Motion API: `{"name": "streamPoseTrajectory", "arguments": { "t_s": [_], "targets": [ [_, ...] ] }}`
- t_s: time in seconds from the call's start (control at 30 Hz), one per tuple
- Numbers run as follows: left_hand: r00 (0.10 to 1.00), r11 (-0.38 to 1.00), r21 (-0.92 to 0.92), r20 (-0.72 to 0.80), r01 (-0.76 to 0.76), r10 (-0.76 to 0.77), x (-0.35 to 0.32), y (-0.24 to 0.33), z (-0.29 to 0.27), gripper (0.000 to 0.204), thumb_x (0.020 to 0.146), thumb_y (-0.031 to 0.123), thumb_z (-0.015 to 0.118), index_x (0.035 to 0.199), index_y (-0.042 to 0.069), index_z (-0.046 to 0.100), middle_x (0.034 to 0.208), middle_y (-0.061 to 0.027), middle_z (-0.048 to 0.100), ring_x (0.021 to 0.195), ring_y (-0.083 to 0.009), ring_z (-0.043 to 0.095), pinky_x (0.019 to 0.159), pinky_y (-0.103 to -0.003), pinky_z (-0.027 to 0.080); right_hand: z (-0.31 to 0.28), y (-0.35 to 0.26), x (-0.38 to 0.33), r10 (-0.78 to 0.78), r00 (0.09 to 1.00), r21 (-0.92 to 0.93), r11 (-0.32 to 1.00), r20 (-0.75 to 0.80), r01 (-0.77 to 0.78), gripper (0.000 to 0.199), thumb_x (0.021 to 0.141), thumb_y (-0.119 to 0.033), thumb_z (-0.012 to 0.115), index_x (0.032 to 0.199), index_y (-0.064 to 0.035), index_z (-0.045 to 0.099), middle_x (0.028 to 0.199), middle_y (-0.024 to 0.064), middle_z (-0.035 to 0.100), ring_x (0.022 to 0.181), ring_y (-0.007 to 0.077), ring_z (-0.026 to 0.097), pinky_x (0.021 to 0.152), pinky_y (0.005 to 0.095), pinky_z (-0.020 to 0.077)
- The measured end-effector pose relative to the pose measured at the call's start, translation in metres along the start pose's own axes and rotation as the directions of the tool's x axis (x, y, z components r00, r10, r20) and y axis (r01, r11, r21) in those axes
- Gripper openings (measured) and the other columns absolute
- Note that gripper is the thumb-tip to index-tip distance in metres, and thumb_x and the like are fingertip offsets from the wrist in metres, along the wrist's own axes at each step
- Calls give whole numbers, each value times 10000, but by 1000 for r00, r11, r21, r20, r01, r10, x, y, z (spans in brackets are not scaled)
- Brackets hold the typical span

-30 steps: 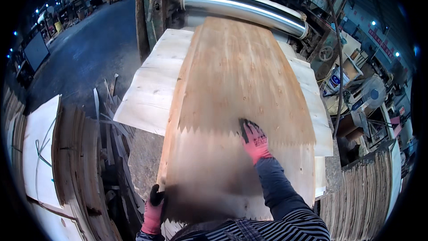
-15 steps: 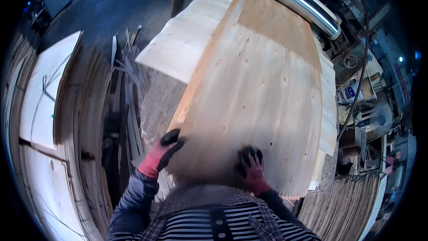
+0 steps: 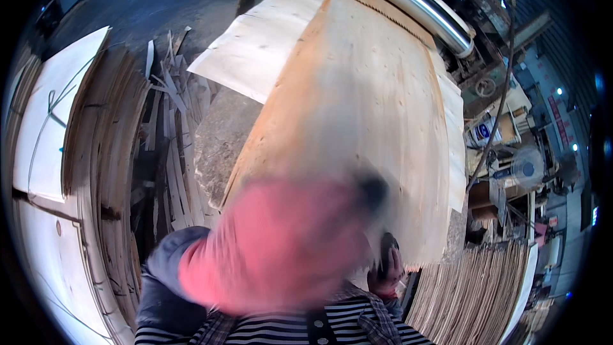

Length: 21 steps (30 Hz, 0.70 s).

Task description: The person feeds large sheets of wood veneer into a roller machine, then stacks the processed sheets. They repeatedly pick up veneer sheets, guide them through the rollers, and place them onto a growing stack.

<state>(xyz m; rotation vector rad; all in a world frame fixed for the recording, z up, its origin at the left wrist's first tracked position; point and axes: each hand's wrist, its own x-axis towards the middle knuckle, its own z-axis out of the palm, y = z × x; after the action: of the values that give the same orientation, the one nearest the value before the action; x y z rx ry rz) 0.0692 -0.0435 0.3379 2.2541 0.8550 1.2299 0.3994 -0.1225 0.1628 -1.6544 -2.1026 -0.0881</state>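
Note:
My left hand (image 3: pixel 281 243), in a red glove with dark fingertips, is raised close in front of the view and badly smeared by motion. Its fingers cannot be made out, and it covers the near left part of the top wood veneer sheet (image 3: pixel 402 128). At the sheet's near right edge is my gloved right hand (image 3: pixel 391 268), its dark fingers closed at the edge. That large pale sheet lies lengthwise in front of me, its far end close to a shiny metal roller (image 3: pixel 415 0). A brown sheet (image 3: pixel 389 13) shows beyond its far edge.
Whiter veneer sheets (image 3: pixel 255 38) stick out beneath on the left. Stacked sheets (image 3: pixel 57 115) and loose wood strips (image 3: pixel 175 179) stand farther left. At the right are upright boards (image 3: pixel 469 291), a fan (image 3: pixel 520 169) and a white bucket (image 3: pixel 482 133).
My left hand has left the sheet's left edge and swung up across the view. My right hand has moved from the sheet's surface to its near right edge. The top sheet has slid toward the roller.

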Motion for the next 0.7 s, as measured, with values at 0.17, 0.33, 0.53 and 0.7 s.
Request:
{"name": "streamPoseTrajectory", "arguments": {
  "t_s": [0.17,0.33,0.53,0.7],
  "targets": [
    [870,876,-86,102,-475,482,50,40,18,324,802,290,533,1003,36,536,868,-52,529,781,-167,510,636,-259,439,24,12,61,-30,995,-75,996,94,37,486,648,-184,608,1096,-22,508,1102,201,500,977,371,497,864,445,388],
    [859,-195,-868,-487,-456,158,72,50,85,400,792,328,516,1064,35,498,993,-68,511,878,-213,500,779,-295,412,65,47,146,-111,990,-61,991,87,117,546,651,-178,608,1156,-32,462,1145,179,478,1035,335,474,867,410,391],
    [922,754,-536,-284,-380,264,79,5,86,454,717,312,542,1070,34,478,1067,-123,497,944,-252,496,866,-330,391,112,66,212,-121,990,-81,990,-70,115,505,726,-237,595,1187,-87,454,1163,138,485,1043,315,480,893,404,385],
    [967,966,63,68,-249,245,90,-19,40,441,692,256,513,1067,24,493,1033,-149,517,862,-274,532,773,-349,450,155,87,306,-16,999,-161,987,30,21,502,789,-296,516,1242,-118,397,1238,123,428,1132,276,410,964,376,310]
  ]
}}
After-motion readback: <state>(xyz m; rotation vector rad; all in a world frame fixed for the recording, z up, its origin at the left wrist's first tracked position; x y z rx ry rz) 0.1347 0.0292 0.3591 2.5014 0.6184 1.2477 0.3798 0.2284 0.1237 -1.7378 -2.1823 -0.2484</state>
